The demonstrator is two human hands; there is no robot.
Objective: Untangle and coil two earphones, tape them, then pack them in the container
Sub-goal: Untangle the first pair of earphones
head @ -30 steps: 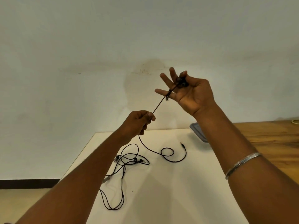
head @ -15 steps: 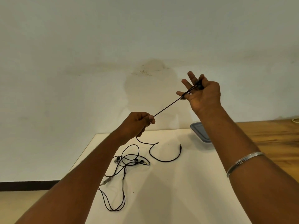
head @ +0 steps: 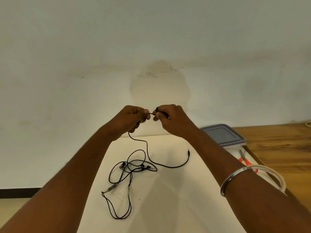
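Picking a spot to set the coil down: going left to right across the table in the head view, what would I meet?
Tangled earphone → loose jack plug → lidded container → tape roll.

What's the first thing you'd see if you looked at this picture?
Two hands are held up close together in the middle: the left hand and right hand pinch a black earphone cord that trails down onto the white table. Below them a second earphone lies tangled. A lidded container sits to the right.
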